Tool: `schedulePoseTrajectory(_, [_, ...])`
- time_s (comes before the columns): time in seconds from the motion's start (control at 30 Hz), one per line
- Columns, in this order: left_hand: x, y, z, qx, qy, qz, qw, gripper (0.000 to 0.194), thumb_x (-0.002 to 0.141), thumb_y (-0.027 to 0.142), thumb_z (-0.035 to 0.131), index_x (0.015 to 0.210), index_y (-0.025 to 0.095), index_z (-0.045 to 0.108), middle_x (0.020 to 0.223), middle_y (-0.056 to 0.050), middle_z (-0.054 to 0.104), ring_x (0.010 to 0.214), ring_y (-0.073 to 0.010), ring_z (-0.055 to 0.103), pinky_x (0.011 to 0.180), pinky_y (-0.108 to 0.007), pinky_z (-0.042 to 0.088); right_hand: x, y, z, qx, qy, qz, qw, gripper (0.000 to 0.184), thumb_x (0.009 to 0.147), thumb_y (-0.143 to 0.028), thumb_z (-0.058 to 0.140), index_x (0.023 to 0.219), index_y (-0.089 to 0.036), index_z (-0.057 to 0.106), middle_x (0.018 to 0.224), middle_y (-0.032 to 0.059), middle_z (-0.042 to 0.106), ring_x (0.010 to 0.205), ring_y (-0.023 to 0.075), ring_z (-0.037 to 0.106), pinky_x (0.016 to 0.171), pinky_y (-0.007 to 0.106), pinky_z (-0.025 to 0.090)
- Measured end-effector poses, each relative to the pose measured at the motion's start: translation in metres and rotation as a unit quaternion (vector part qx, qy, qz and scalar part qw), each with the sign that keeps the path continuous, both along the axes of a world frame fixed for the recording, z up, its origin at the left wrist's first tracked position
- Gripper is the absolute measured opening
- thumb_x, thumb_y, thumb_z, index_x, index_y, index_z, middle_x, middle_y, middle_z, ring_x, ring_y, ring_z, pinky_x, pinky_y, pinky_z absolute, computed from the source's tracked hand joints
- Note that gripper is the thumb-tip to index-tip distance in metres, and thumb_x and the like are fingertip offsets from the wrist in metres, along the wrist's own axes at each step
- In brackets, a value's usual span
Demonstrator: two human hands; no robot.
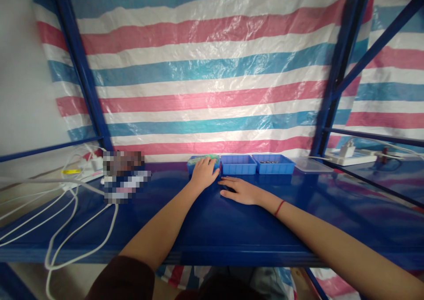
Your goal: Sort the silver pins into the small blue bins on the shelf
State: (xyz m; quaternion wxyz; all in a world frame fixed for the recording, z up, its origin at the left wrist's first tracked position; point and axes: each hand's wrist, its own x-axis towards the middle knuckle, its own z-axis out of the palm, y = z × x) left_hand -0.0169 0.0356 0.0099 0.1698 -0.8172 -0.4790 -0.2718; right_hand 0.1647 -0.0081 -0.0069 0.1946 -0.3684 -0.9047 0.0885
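Three small blue plastic bins stand in a row at the back of the blue shelf. My left hand (204, 173) rests over the left bin (190, 168), fingers stretched across the green items (195, 160) in it; their kind is unclear. It seems to grip none of them. Just in front of the middle bin (238, 168), my right hand (241, 191) is low over the shelf surface with its fingers apart, holding nothing. No contents show in the middle bin. Small metallic pieces (269, 162) lie in the right bin (276, 169), too small to name.
A clear plastic lid (313, 165) lies right of the bins. White cables (77, 203) and a power strip (82, 179) occupy the left end, beside a blurred-out patch. Another power strip (353, 157) sits beyond the right post. Striped sheeting (205, 84) hangs behind the blue shelf (212, 234).
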Motion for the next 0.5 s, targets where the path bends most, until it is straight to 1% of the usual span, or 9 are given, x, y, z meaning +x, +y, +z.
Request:
schedulePoseTrajectory(0.1, [-0.007,0.002,0.003,-0.036,0.043,0.038,0.998,0.035,0.086,0.033,0.046,0.115,0.016,0.055,0.108,-0.013,0.058,0.102,-0.0279,0.054,0.090,-0.042,0.041,0.000,-0.003,0.002,-0.007,-0.015,-0.008,1.000,0.063,0.087,-0.056,0.037,0.131,-0.011,0.050,0.138,0.0165,0.044,0.131,0.0279,0.036,0.110,0.042,0.026])
schedulePoseTrajectory(0.2, [-0.008,0.001,0.008,-0.061,0.065,0.049,0.995,0.033,0.086,0.028,0.045,0.116,0.019,0.054,0.108,-0.012,0.060,0.103,-0.0268,0.056,0.089,-0.041,0.042,0.000,-0.007,0.007,0.002,-0.022,-0.007,1.000,0.062,0.088,-0.054,0.036,0.130,-0.011,0.051,0.136,0.0161,0.046,0.129,0.0274,0.039,0.109,0.041,0.028])
schedulePoseTrajectory(0.3, [-0.011,-0.005,0.019,-0.108,0.069,0.035,0.991,0.031,0.086,0.025,0.043,0.115,0.020,0.055,0.107,-0.010,0.062,0.101,-0.0243,0.058,0.087,-0.037,0.043,0.001,-0.006,0.009,0.024,-0.017,-0.005,1.000,0.052,0.088,-0.049,0.041,0.122,-0.013,0.057,0.126,0.0145,0.056,0.118,0.0266,0.051,0.101,0.039,0.037])
schedulePoseTrajectory(0.37, [-0.014,-0.012,0.030,-0.151,0.063,0.013,0.986,0.031,0.084,0.026,0.045,0.112,0.020,0.057,0.107,-0.009,0.063,0.099,-0.0235,0.059,0.085,-0.034,0.044,0.004,-0.003,0.009,0.040,-0.008,-0.033,0.999,0.044,0.086,-0.043,0.045,0.114,-0.014,0.061,0.115,0.0136,0.063,0.106,0.0260,0.059,0.093,0.038,0.043])
schedulePoseTrajectory(0.43, [-0.017,-0.021,0.043,-0.202,0.059,-0.027,0.977,0.029,0.082,0.032,0.049,0.106,0.021,0.061,0.106,-0.007,0.065,0.096,-0.0224,0.060,0.082,-0.031,0.045,0.006,0.001,0.008,0.047,0.003,-0.072,0.996,0.039,0.084,-0.038,0.049,0.111,-0.013,0.060,0.108,0.0139,0.065,0.099,0.0259,0.061,0.086,0.036,0.045])
schedulePoseTrajectory(0.47, [-0.019,-0.026,0.050,-0.226,0.048,-0.035,0.972,0.031,0.081,0.040,0.049,0.101,0.021,0.063,0.101,-0.006,0.066,0.092,-0.0220,0.061,0.079,-0.030,0.046,0.008,0.001,0.008,0.046,0.011,-0.086,0.995,0.040,0.083,-0.037,0.050,0.113,-0.012,0.058,0.107,0.0145,0.065,0.097,0.0259,0.062,0.085,0.036,0.045])
schedulePoseTrajectory(0.5, [-0.021,-0.029,0.056,-0.242,0.039,-0.034,0.969,0.037,0.080,0.049,0.048,0.098,0.021,0.064,0.098,-0.006,0.067,0.088,-0.0221,0.062,0.077,-0.031,0.047,0.008,0.002,0.008,0.043,0.019,-0.091,0.995,0.043,0.082,-0.036,0.051,0.117,-0.011,0.055,0.107,0.0153,0.064,0.097,0.0260,0.062,0.083,0.035,0.046])
